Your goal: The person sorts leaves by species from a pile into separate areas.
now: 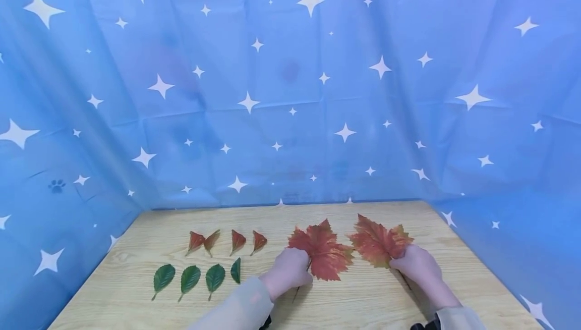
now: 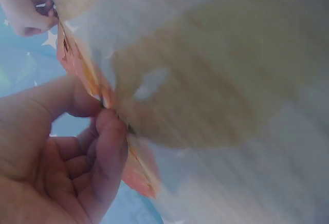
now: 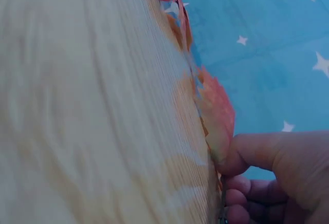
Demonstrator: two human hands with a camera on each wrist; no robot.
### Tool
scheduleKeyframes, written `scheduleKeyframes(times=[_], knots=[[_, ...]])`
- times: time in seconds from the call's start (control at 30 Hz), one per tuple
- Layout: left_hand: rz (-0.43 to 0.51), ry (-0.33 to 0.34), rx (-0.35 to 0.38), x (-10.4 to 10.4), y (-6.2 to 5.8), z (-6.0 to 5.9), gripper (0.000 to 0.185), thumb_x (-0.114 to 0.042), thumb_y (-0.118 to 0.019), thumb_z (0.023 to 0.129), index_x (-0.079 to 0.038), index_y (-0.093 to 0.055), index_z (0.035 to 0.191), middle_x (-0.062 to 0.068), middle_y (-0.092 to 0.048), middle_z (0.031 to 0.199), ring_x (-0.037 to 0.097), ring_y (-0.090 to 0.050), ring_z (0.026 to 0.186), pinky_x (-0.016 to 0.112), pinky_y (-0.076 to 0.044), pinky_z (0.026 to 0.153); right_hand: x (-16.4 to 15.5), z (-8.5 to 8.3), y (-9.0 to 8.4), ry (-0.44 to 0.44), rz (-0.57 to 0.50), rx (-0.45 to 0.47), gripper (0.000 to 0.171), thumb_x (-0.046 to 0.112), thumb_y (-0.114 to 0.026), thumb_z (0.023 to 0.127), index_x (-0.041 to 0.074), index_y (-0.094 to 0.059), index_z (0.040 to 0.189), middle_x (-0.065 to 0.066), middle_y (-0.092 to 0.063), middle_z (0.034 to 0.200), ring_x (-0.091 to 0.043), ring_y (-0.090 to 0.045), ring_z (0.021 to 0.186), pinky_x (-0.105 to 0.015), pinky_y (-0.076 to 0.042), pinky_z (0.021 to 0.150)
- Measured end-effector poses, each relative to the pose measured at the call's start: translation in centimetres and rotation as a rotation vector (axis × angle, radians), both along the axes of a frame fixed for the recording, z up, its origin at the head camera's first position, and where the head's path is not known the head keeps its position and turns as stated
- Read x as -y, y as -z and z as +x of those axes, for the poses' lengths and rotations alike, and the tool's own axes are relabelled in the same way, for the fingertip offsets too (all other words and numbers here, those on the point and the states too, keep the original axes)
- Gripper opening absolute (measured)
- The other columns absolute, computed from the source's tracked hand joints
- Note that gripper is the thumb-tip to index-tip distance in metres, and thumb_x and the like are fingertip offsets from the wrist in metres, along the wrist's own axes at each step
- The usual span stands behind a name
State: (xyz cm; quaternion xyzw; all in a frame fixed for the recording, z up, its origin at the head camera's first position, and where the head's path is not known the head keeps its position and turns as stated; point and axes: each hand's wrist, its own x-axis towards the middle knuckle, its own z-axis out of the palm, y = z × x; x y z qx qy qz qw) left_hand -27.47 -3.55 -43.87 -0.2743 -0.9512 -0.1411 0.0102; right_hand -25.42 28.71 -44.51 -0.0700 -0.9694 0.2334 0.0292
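Head view: left hand (image 1: 288, 269) curled at the base of a red maple leaf (image 1: 323, 250), pinching it where blade meets stem, leaf lying flat on the wooden table (image 1: 136, 299). Right hand (image 1: 417, 264) likewise pinching the lower edge of a second, more orange maple leaf (image 1: 379, 243), also flat on the table, just to the right of the first and not quite touching it. Hands apart, each on its own leaf. To the left, a back row of four small red leaves (image 1: 226, 241) and a front row of four small green leaves (image 1: 196, 277), untouched, well clear of both hands. Blue star-printed cloth (image 1: 290, 93) hanging behind and to both sides.

Left wrist view: blurred. Thumb and fingers (image 2: 110, 142) of the left hand closed on the thin edge of the red maple leaf (image 2: 77, 64), seen edge-on against the tabletop. Right hand (image 2: 25, 11) small in the upper left corner, gripping a stem.

Right wrist view: right thumb (image 3: 257, 152) pressed against the orange maple leaf (image 3: 218, 113), fingers curled beneath, leaf seen edge-on along the table's surface, starred cloth beyond.
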Motion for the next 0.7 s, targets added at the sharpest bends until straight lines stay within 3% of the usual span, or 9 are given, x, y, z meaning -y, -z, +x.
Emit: scheduleKeyframes(times=[0.1,0.2,0.3,0.4,0.47,0.57,0.7], knots=[[0.106,0.019,0.055,0.6,-0.2,-0.3,0.047,-0.005,-0.067,0.069,-0.019,-0.028,0.048,-0.011,-0.014,0.045,0.008,-0.011,0.046,0.023,-0.017,0.045,-0.3,0.0,0.2,0.011,-0.03,-0.016,0.032,0.027,-0.07,0.076,0.012,-0.047,0.059,-0.002,-0.05,0.059,-0.019,-0.045,0.054,-0.034,-0.037,0.051],[0.22,0.014,0.124,1.1,0.0,-0.8,0.046,-0.005,-0.066,0.07,-0.02,-0.03,0.047,-0.012,-0.016,0.043,0.007,-0.013,0.042,0.023,-0.019,0.045,-0.6,0.1,0.3,0.022,-0.049,-0.045,0.035,0.027,-0.07,0.076,0.013,-0.045,0.057,0.0,-0.044,0.054,-0.017,-0.04,0.05,-0.032,-0.034,0.05],[0.337,-0.021,0.231,1.6,0.6,-1.2,0.043,-0.007,-0.068,0.073,-0.018,-0.038,0.044,-0.008,-0.034,0.037,0.006,-0.032,0.034,0.022,-0.03,0.041,-0.8,0.2,0.4,0.037,-0.084,-0.048,0.035,0.025,-0.068,0.076,0.014,-0.043,0.054,0.003,-0.04,0.05,-0.015,-0.037,0.046,-0.032,-0.032,0.049],[0.395,-0.071,0.288,2.0,1.0,-1.3,0.041,-0.009,-0.07,0.076,-0.014,-0.047,0.042,-0.002,-0.049,0.038,0.011,-0.047,0.033,0.026,-0.038,0.039,-0.9,0.1,0.6,0.045,-0.115,-0.036,0.036,0.023,-0.067,0.077,0.015,-0.042,0.052,0.005,-0.037,0.047,-0.013,-0.034,0.043,-0.031,-0.032,0.048],[0.367,-0.085,0.263,1.9,0.9,-1.1,0.042,-0.012,-0.075,0.075,-0.014,-0.048,0.043,-0.003,-0.049,0.038,0.01,-0.047,0.035,0.025,-0.039,0.04,-1.1,0.0,0.7,0.046,-0.121,-0.035,0.036,0.022,-0.067,0.077,0.015,-0.042,0.052,0.005,-0.037,0.047,-0.013,-0.034,0.044,-0.031,-0.032,0.049],[0.252,-0.062,0.142,1.5,0.6,-0.6,0.048,-0.017,-0.082,0.071,-0.017,-0.043,0.045,-0.01,-0.035,0.038,0.006,-0.033,0.037,0.023,-0.032,0.043,-1.3,0.0,0.8,0.048,-0.12,-0.04,0.036,0.022,-0.067,0.077,0.015,-0.042,0.052,0.005,-0.036,0.047,-0.013,-0.033,0.044,-0.031,-0.031,0.049],[0.131,-0.045,-0.005,1.1,0.3,0.0,0.05,-0.007,-0.079,0.069,-0.019,-0.036,0.047,-0.012,-0.022,0.043,0.007,-0.022,0.042,0.021,-0.026,0.042,-1.3,-0.2,1.0,0.043,-0.117,-0.053,0.035,0.022,-0.067,0.077,0.015,-0.042,0.053,0.005,-0.037,0.048,-0.013,-0.033,0.044,-0.03,-0.031,0.048]])
